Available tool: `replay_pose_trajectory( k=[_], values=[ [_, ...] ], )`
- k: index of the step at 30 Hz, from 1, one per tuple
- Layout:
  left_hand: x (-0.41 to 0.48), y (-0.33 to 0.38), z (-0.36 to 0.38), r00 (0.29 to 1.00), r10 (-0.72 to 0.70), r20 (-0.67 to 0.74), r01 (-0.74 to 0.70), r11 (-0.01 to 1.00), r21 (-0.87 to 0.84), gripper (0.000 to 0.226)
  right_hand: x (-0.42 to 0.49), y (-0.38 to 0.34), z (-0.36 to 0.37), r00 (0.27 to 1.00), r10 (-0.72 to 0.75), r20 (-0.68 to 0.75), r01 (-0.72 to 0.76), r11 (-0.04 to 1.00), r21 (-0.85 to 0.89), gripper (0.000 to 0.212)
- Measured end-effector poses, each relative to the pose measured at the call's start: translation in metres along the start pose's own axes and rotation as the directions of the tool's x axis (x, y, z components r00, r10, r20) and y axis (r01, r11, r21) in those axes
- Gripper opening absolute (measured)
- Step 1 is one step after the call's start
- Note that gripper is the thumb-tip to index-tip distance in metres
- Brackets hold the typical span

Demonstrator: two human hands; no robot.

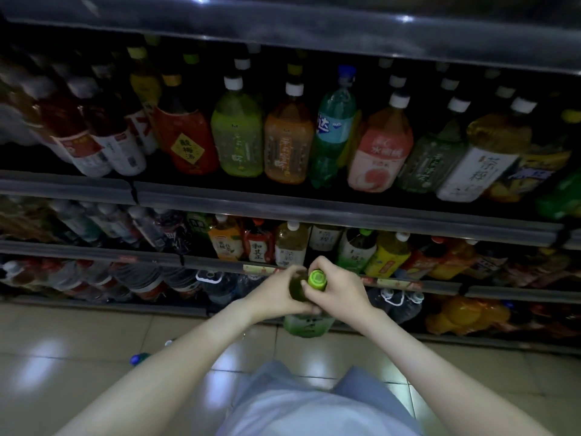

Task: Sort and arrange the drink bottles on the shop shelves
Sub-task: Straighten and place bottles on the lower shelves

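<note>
The grip of the left hand (276, 292) and right hand (341, 292) was found curled round the green-capped bottle (309, 325), held cap-up before the lower shelf (151, 256) (presumably steadied two-handed for placement).

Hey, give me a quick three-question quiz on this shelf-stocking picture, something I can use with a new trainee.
1. True or false: the left hand and right hand both hold the green-capped bottle.
2. What colour is the cap of the Fanta bottle on the upper shelf? A white, B blue, C red.
3. Fill in: the peach-label bottle has a ___ cap.
Key: 1 true; 2 B; 3 white.
</note>
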State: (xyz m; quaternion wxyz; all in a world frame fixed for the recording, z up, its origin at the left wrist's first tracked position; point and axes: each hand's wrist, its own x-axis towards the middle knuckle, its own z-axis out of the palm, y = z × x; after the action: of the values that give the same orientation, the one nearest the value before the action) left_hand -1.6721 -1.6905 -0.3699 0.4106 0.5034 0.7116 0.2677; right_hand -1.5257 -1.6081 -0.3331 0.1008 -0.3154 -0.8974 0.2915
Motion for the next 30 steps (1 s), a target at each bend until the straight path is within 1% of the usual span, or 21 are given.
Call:
replay_pose_trajectory(
  k=[1, 2, 4, 5, 9, 12, 15, 17, 19, 21, 22, 24, 26, 28, 30],
  values=[
    [-0.012, 0.006, -0.011, 1.000, 0.006, 0.004, -0.006, 1.000, -0.022, 0.090, 0.001, -0.014, -0.006, 1.000, 0.004, -0.013, -0.004, 1.000, 0.025, 0.021],
    [-0.023, 0.011, -0.022, 0.999, 0.022, 0.024, -0.021, 0.999, -0.031, 0.091, 0.003, -0.027, -0.013, 1.000, 0.005, -0.031, -0.003, 0.999, 0.052, 0.021],
    [-0.043, 0.022, -0.044, 0.995, 0.060, 0.075, -0.059, 0.998, -0.014, 0.103, 0.009, -0.057, -0.026, 0.997, 0.008, -0.076, 0.001, 0.993, 0.116, 0.023],
    [-0.051, 0.026, -0.054, 0.996, 0.061, 0.067, -0.062, 0.998, 0.015, 0.105, 0.013, -0.072, -0.032, 0.995, 0.007, -0.099, 0.008, 0.989, 0.148, 0.025],
    [-0.074, 0.035, -0.103, 0.985, 0.099, -0.139, -0.077, 0.985, 0.151, 0.097, 0.029, -0.123, -0.050, 0.989, -0.056, -0.137, 0.088, 0.966, 0.242, 0.024],
    [-0.093, 0.033, -0.141, 0.955, 0.119, -0.270, -0.077, 0.984, 0.164, 0.095, 0.043, -0.157, -0.055, 0.980, -0.139, -0.143, 0.176, 0.941, 0.290, 0.021],
    [-0.109, 0.026, -0.176, 0.917, 0.140, -0.373, -0.077, 0.981, 0.178, 0.092, 0.059, -0.189, -0.053, 0.973, -0.192, -0.127, 0.224, 0.919, 0.323, 0.025],
    [-0.117, 0.020, -0.197, 0.900, 0.150, -0.409, -0.061, 0.973, 0.223, 0.089, 0.071, -0.207, -0.050, 0.972, -0.213, -0.101, 0.234, 0.929, 0.286, 0.027],
    [-0.123, 0.015, -0.216, 0.888, 0.175, -0.426, -0.045, 0.953, 0.299, 0.089, 0.083, -0.224, -0.045, 0.977, -0.205, -0.057, 0.212, 0.961, 0.179, 0.031],
    [-0.128, 0.013, -0.232, 0.887, 0.192, -0.420, -0.034, 0.934, 0.355, 0.090, 0.092, -0.239, -0.041, 0.987, -0.157, -0.041, 0.159, 0.985, 0.072, 0.036],
    [-0.129, 0.012, -0.237, 0.890, 0.188, -0.416, -0.028, 0.932, 0.361, 0.091, 0.096, -0.244, -0.040, 0.990, -0.125, -0.060, 0.128, 0.990, 0.056, 0.036],
    [-0.126, 0.012, -0.243, 0.896, 0.174, -0.409, -0.024, 0.938, 0.345, 0.090, 0.101, -0.249, -0.037, 0.990, -0.051, -0.131, 0.070, 0.987, 0.145, 0.030],
    [-0.120, 0.015, -0.245, 0.917, 0.167, -0.362, -0.030, 0.934, 0.356, 0.091, 0.104, -0.247, -0.034, 0.978, 0.012, -0.209, 0.042, 0.967, 0.252, 0.022],
    [-0.112, 0.021, -0.248, 0.959, 0.144, -0.243, -0.052, 0.935, 0.351, 0.094, 0.106, -0.242, -0.034, 0.959, 0.098, -0.267, -0.006, 0.946, 0.324, 0.022],
    [-0.102, 0.027, -0.256, 0.980, 0.150, -0.133, -0.107, 0.952, 0.287, 0.093, 0.106, -0.233, -0.037, 0.938, 0.182, -0.294, -0.061, 0.924, 0.377, 0.025]
  ],
)
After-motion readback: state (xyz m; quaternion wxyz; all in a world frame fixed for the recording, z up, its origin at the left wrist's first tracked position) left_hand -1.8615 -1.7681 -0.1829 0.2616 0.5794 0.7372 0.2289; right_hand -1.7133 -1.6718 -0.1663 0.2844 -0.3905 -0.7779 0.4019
